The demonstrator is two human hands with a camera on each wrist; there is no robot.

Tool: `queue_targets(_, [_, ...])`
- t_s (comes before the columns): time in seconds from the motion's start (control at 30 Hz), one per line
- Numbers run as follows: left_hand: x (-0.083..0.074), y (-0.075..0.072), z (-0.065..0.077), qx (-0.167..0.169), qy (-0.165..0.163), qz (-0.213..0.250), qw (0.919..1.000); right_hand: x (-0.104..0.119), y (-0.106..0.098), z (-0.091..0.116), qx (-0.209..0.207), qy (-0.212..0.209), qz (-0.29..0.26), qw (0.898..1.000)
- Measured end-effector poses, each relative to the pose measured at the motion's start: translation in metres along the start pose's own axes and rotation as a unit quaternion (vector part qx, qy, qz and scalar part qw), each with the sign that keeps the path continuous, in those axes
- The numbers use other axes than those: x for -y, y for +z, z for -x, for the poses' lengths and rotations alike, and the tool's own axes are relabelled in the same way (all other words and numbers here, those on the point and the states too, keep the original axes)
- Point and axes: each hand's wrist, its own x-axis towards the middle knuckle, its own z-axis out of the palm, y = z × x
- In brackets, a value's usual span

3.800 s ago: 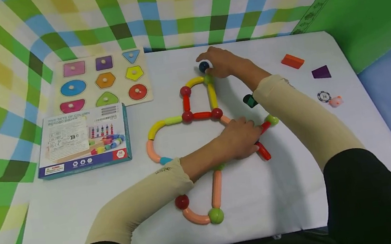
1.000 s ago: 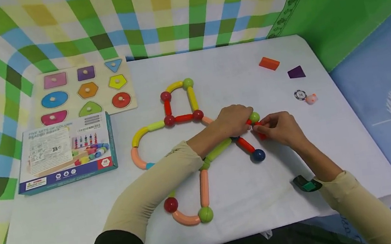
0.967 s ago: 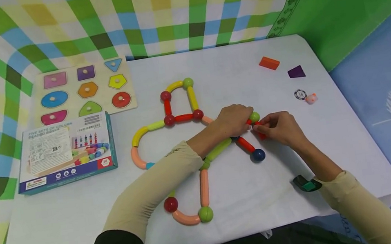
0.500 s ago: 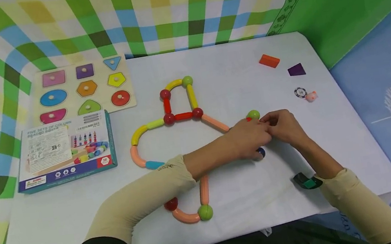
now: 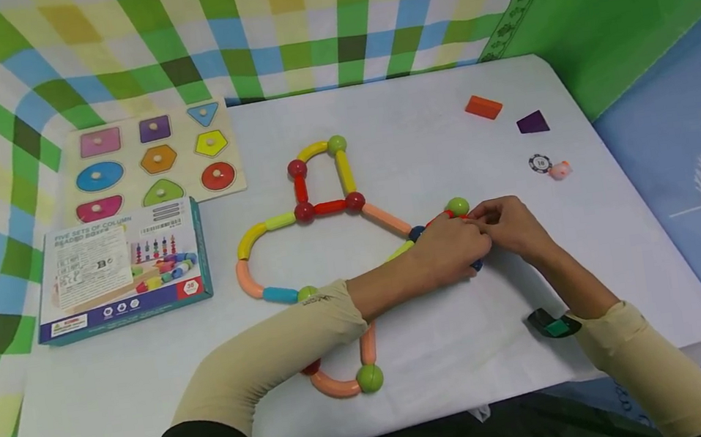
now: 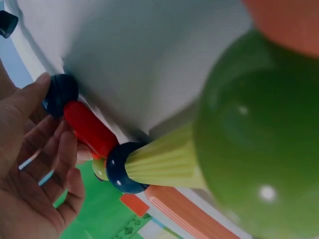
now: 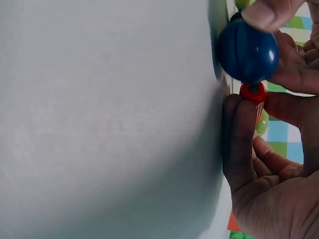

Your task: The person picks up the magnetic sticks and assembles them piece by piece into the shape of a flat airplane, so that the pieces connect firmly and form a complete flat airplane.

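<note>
Several coloured sticks and balls form a linked figure. At its right, my left hand (image 5: 448,250) holds a blue ball (image 7: 246,52), thumb pressed on it. My right hand (image 5: 507,227) pinches a red stick (image 7: 253,94) between thumb and fingers, its end right at the blue ball. A second red stick (image 6: 89,127) runs from the blue ball to another dark blue ball (image 6: 127,169), where a yellow-green stick (image 6: 164,159) and a peach stick (image 5: 386,220) meet. Just beyond the fingers lies a green ball (image 5: 457,206). My left hand covers part of this corner in the head view.
A boxed toy set (image 5: 125,270) and a shape puzzle board (image 5: 231,120) lie at the left. Towards the right edge are an orange block (image 5: 484,107), a purple trapezoid (image 5: 533,122), a round token (image 5: 540,163) and a small pink figure (image 5: 560,170). A checked cloth (image 5: 298,26) hangs behind.
The blue ball has gone from the figure's top to its right side, brought by my right hand. My left hand has shifted from the upper red stick down to this ball.
</note>
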Motion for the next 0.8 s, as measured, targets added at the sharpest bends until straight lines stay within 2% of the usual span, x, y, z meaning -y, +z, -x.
queue_targets(0.2, [0.000,0.001,-0.002,-0.020,-0.041,0.002,0.9990,-0.001,-0.002,0.002,0.010,-0.006,-0.038,0.999])
queue_targets(0.37, [0.001,0.000,-0.001,-0.016,-0.061,0.019,0.9978,-0.002,-0.001,-0.001,0.018,-0.013,-0.058,0.998])
queue_targets(0.53, [0.006,0.000,0.001,-0.001,-0.077,0.042,0.9962,-0.002,0.000,-0.002,0.024,-0.001,-0.060,0.998])
queue_targets(0.67, [0.017,-0.003,0.006,0.014,-0.088,0.052,0.9947,-0.001,0.001,-0.001,0.025,0.016,-0.057,0.998])
queue_targets(0.8, [0.036,-0.011,0.022,0.015,-0.109,0.058,0.9923,0.001,0.002,0.002,0.016,0.042,-0.036,0.998])
